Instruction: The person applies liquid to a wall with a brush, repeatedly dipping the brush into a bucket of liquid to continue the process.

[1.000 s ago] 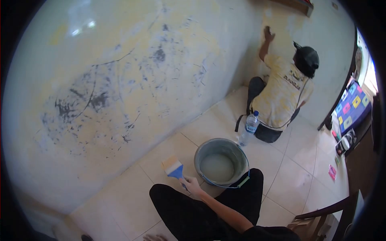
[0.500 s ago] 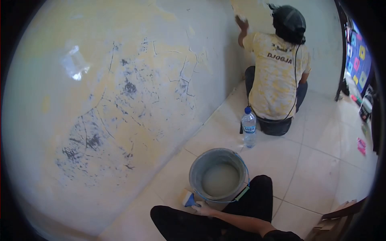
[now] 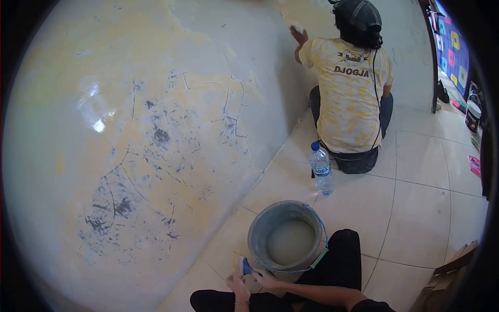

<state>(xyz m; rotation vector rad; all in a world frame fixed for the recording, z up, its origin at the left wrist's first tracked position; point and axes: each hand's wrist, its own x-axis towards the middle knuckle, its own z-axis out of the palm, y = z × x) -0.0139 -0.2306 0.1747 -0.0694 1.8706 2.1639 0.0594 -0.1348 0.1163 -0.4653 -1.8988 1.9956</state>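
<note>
My right hand (image 3: pixel 267 280) is closed around the handle of a blue brush (image 3: pixel 246 266), just below the grey bucket (image 3: pixel 255 244). Close to the brush, on its lower left, is my left hand (image 3: pixel 237 286), with a thin band at the wrist; its fingers are too small and blurred to read. Cloudy liquid (image 3: pixel 292 243) fills the lower part of the bucket, whose blue wire handle has a green grip (image 3: pixel 319 258). To the left rises a wall (image 3: pixel 208 156) with yellowish patches, cracks and dark scraped marks.
Beyond the bucket stands a water bottle (image 3: pixel 322 174) with a blue cap. A person (image 3: pixel 351 104) in a patterned shirt and cap sits low, facing the wall corner, one hand raised to it. Wooden pieces (image 3: pixel 449 273) lie at lower right; a white-and-black pail (image 3: pixel 473 115) is at far right.
My left hand has come into view beside the brush. The brush has turned more upright in my right hand. The view has shifted, and the co-worker's raised hand stays near the wall.
</note>
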